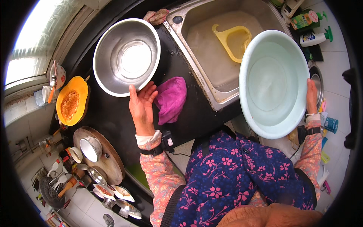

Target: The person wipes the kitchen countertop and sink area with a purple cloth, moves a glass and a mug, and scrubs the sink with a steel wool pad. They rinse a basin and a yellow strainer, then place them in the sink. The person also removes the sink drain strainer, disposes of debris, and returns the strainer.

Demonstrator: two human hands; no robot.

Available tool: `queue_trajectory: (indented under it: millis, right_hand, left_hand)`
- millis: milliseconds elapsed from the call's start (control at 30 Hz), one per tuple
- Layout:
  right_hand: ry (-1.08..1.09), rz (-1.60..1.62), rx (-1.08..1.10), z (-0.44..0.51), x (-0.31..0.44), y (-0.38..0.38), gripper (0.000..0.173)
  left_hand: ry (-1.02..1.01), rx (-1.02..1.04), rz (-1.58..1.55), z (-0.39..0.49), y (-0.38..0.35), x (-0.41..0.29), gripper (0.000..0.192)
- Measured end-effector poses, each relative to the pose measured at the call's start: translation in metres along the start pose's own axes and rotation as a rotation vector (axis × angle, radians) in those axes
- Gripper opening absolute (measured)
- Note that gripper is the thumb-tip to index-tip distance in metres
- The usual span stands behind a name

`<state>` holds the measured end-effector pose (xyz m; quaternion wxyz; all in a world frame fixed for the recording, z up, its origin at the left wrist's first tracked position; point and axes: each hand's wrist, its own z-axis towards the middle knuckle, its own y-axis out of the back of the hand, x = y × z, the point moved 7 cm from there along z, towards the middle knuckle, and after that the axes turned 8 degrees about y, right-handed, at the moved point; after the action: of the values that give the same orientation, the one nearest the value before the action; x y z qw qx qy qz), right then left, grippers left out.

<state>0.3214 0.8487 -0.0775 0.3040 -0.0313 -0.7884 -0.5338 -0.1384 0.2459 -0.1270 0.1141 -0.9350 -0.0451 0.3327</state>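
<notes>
My right hand (312, 96) grips the outer rim of a pale green plastic basin (273, 85), which is tilted over the near right corner of the sink. Clear water appears to lie in the basin. At the lower rim of a stainless steel bowl (109, 61), my left hand (144, 109) has its fingers apart and the palm turned up; whether it touches the rim is hard to tell. The steel bowl stands on the black countertop (124, 113) and looks bare inside. Just right of my left hand lies a crumpled magenta cloth (173, 99).
A yellow plastic strainer basket (224, 37) sits in the stainless steel sink (198, 61). Half a pumpkin (82, 105) and a round wooden chopping board (113, 161) bearing a bowl (92, 149) are at left. Spray and pump bottles (312, 39) stand beyond the sink.
</notes>
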Motion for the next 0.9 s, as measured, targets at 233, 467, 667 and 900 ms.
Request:
queue_trajectory:
  millis: [233, 467, 667, 900]
  right_hand:
    - [-0.014, 0.074, -0.034, 0.002, 0.002, -0.005, 0.044]
    - [0.001, 0.117, -0.039, 0.008, 0.001, -0.017, 0.042]
    - [0.163, 0.045, -0.042, 0.018, 0.003, -0.018, 0.041]
    - [0.134, -0.017, -0.084, 0.027, -0.003, -0.023, 0.042]
  left_hand:
    - [-0.676, -0.055, 0.982, -0.088, -0.076, 0.028, 0.041]
    - [-0.511, -0.279, 1.618, -0.068, -0.046, 0.06, 0.054]
    - [-0.609, -0.249, 1.138, -0.035, -0.104, 0.053, 0.059]
    - [-0.152, 0.607, 0.451, -0.105, -0.221, 0.114, 0.063]
